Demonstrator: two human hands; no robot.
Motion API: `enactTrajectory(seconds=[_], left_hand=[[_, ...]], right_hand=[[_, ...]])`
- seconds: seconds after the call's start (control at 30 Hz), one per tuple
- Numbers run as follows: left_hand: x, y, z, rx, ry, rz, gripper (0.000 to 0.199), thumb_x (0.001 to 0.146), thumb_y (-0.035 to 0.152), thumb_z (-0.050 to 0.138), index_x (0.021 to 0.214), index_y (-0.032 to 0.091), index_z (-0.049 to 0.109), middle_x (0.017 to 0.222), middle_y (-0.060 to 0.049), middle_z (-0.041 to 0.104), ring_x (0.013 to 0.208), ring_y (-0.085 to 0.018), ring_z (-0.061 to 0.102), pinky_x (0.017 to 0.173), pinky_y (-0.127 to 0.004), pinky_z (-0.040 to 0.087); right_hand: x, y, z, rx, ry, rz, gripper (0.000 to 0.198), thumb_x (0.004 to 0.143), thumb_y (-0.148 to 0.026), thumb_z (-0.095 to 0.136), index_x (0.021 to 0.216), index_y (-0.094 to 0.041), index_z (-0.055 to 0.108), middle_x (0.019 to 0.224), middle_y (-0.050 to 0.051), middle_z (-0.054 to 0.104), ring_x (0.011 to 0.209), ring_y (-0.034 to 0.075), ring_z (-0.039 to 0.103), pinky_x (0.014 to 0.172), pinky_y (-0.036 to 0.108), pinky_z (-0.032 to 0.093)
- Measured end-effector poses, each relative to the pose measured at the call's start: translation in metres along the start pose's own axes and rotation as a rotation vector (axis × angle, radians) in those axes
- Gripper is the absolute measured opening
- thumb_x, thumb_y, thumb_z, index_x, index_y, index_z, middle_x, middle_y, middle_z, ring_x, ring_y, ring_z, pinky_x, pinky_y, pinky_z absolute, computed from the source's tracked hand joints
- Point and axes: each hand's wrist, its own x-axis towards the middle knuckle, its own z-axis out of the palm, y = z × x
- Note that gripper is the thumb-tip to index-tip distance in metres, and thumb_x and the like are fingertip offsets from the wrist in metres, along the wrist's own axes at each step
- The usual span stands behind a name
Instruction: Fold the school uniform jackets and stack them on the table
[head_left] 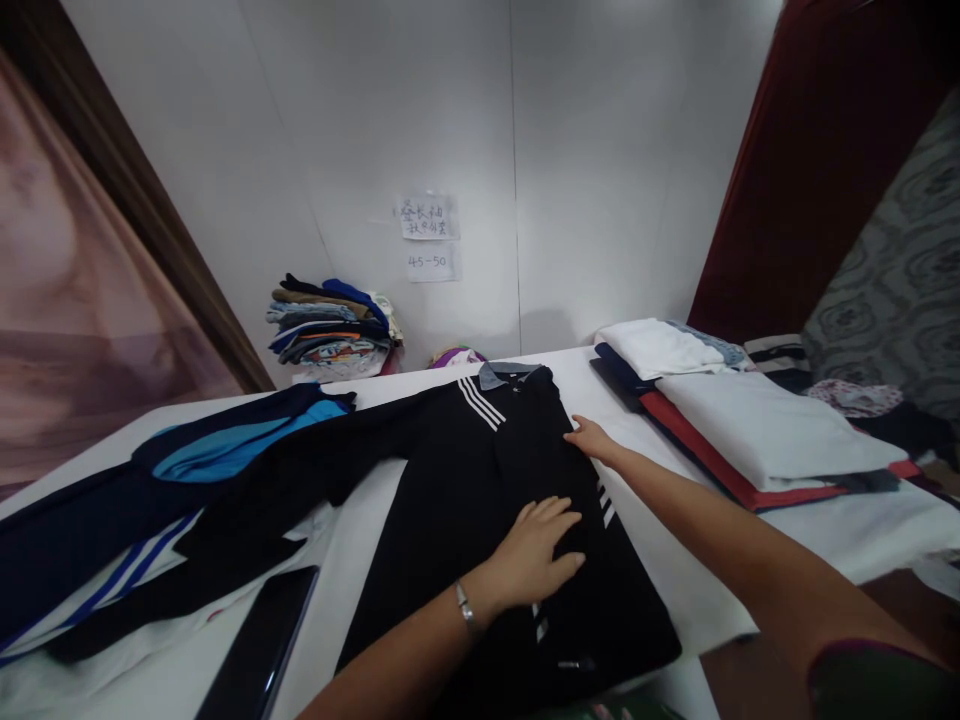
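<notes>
A black long-sleeved shirt [442, 500] with a grey collar and white stripes lies spread on the white table. Its left-hand sleeve stretches out across the table, while the other side is folded inward over the body. My left hand [536, 555], wearing a silver bracelet at the wrist, rests flat on the shirt's front with fingers spread. At the folded side edge near the shoulder, my right hand [591, 438] touches the cloth with its fingertips. Whether those fingers pinch any fabric is hard to make out.
Folded clothes [780, 430] are stacked at the right. Another pile of clothes [330, 325] stands at the back left. Navy and blue garments [225, 440] lie on the left, beside a dark phone-like device [259, 640]. Handwritten paper signs [429, 240] hang on the wall.
</notes>
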Motion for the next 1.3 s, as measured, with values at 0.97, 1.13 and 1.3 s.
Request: enactTrajectory(seconds=[0.97, 1.13, 1.3], left_hand=[[0.045, -0.047, 0.082, -0.124, -0.208, -0.039, 0.057, 0.094, 0.041, 0.035, 0.141, 0.060, 0.011, 0.154, 0.009, 0.015, 0.142, -0.033, 0.011, 0.115, -0.071, 0.010], [0.044, -0.044, 0.071, -0.203, -0.266, -0.044, 0.057, 0.093, 0.045, 0.028, 0.138, 0.063, -0.001, 0.155, 0.013, 0.007, 0.142, -0.032, 0.000, 0.115, -0.072, -0.002], [0.041, -0.033, 0.059, -0.173, -0.261, -0.050, 0.051, 0.095, 0.049, 0.022, 0.144, 0.053, 0.011, 0.156, 0.006, 0.012, 0.143, -0.031, 0.003, 0.117, -0.068, 0.001]], right_hand=[[0.207, -0.018, 0.029, -0.361, 0.203, 0.013, 0.026, 0.090, -0.035, 0.061, 0.109, -0.016, 0.063, 0.117, 0.008, 0.062, 0.108, 0.022, 0.059, 0.094, 0.044, 0.047], [0.208, -0.026, 0.022, -0.440, 0.167, -0.075, 0.034, 0.092, -0.034, 0.054, 0.115, -0.011, 0.062, 0.115, 0.013, 0.066, 0.106, 0.024, 0.062, 0.092, 0.037, 0.048], [0.193, -0.036, 0.030, -0.565, 0.143, -0.237, 0.057, 0.092, -0.039, 0.048, 0.142, -0.012, 0.040, 0.148, 0.017, 0.040, 0.138, 0.029, 0.033, 0.111, 0.040, 0.028]])
